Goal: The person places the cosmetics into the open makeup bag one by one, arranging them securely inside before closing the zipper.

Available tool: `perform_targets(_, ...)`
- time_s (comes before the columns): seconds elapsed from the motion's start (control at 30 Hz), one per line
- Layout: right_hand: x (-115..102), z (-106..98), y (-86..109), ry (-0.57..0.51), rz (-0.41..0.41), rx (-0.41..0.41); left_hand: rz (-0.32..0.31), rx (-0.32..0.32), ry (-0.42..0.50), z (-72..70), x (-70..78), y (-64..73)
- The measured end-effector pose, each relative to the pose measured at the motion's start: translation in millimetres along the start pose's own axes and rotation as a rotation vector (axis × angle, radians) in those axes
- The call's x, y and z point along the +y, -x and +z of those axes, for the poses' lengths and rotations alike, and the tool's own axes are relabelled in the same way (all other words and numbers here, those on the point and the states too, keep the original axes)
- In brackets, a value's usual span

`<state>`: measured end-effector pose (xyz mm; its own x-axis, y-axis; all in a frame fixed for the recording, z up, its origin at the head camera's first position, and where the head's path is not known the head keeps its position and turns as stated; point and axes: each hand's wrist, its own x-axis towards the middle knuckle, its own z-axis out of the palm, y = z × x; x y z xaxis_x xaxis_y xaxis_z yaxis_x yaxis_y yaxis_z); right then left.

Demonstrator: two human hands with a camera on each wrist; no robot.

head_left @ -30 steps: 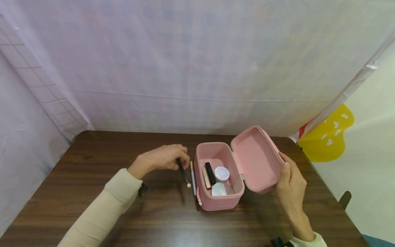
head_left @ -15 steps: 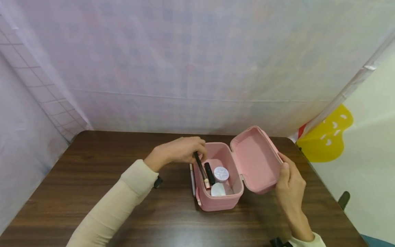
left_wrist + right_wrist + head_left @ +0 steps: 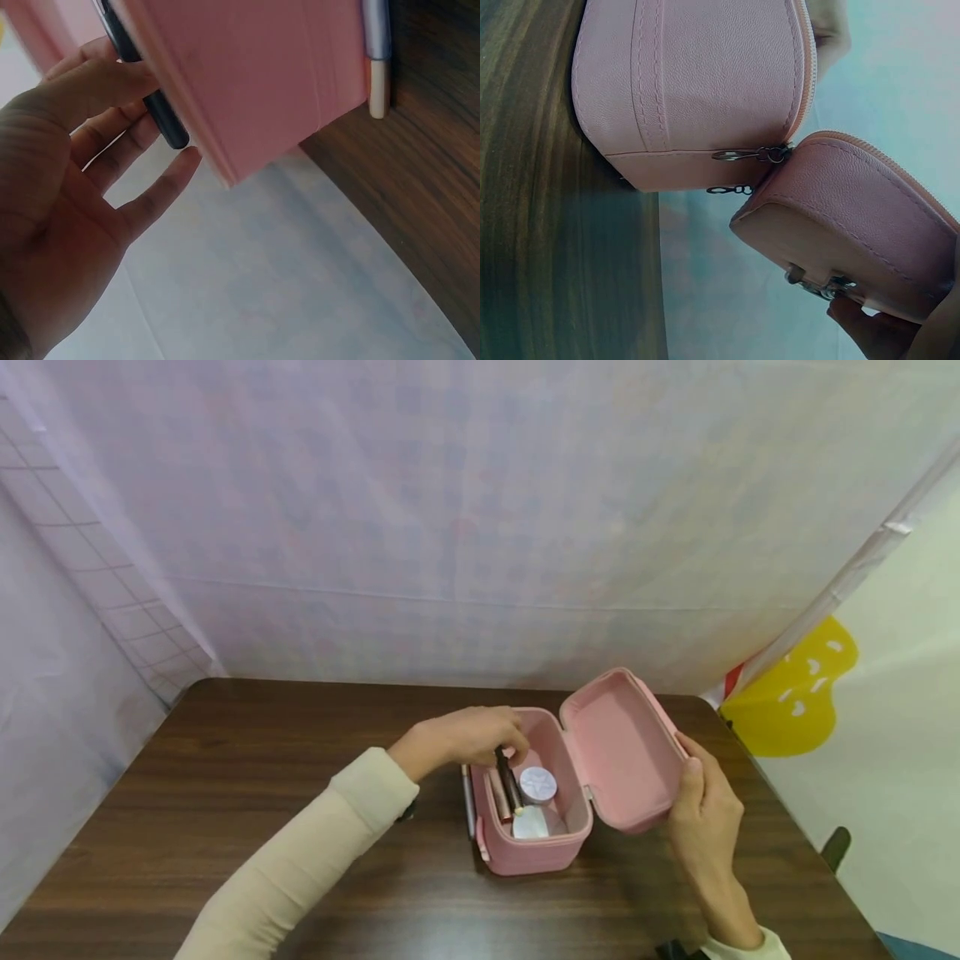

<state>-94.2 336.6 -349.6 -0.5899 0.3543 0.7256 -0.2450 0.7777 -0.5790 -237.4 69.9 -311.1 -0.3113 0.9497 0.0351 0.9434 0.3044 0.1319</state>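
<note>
In the head view, my left hand (image 3: pixel 476 737) reaches over the left rim of a pink cosmetic case (image 3: pixel 536 858). It pinches a makeup brush (image 3: pixel 166 120) by its dark handle, the pale tip pointing down inside the case. My right hand (image 3: pixel 705 827) grips the outer edge of the raised lid (image 3: pixel 622 752); in the right wrist view its fingers are by a metal fitting (image 3: pixel 829 286) on the lid. Inside the case lie a pinkish tube (image 3: pixel 497 795), a round container with a star-patterned lid (image 3: pixel 537 784) and a round white one (image 3: pixel 530 823). The brush overlaps a black tube.
A slim silver-grey stick with a tan end (image 3: pixel 469 802) lies along the case's left side on the dark wooden table (image 3: pixel 315 852). A pale curtain (image 3: pixel 450 527) hangs behind the table. Metal zipper pulls (image 3: pixel 742 154) dangle from the case.
My left hand has carried the makeup brush rightward from beside the case to over its inside, and lowered it among the contents. My right hand keeps holding the lid.
</note>
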Motion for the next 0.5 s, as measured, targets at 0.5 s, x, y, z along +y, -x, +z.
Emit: perform_targets(0.5,0,2,-0.1,0.010,0.012,-0.002,-0.019,-0.149,-0.159,18.8,15.4,-23.0)
